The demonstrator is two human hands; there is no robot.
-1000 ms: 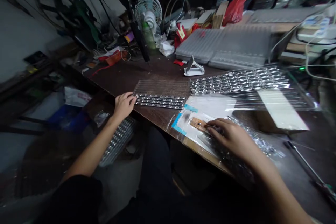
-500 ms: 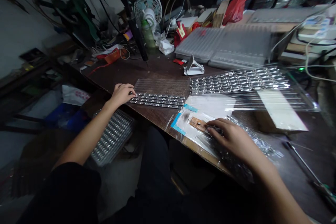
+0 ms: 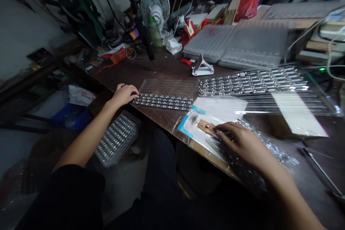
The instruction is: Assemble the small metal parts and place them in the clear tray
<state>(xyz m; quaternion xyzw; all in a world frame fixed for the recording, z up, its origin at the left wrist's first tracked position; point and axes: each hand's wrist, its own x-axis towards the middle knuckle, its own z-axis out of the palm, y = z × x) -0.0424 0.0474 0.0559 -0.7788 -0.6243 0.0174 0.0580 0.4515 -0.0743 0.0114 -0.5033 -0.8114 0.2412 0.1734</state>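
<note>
My left hand [image 3: 124, 94] is at the left end of a clear ribbed tray [image 3: 169, 87], its fingertips pressed together at the dark metal rods [image 3: 164, 101] lying along the front of that tray. What it pinches is too small to make out. To the right, my right hand [image 3: 237, 134] reaches over a plastic bag of small shiny parts [image 3: 265, 143]. Its fingertips are close together beside a small wooden block [image 3: 206, 127] with a dark round piece on it; anything between them is hidden. The block lies on a white sheet edged with blue tape [image 3: 185, 126].
A larger tray of shiny rods [image 3: 250, 81] lies at the right, near a white stand [image 3: 202, 67]. Stacked clear trays [image 3: 210, 43], a fan [image 3: 155, 5] and a red bag [image 3: 250, 1] are behind. A screwdriver-like tool [image 3: 320, 170] lies far right; another filled tray [image 3: 117, 138] sits below the table edge.
The camera view has shifted slightly, so things appear a little further right. A dark bit seen at my left fingertips earlier is no longer visible. My right hand stays beside the wooden block.
</note>
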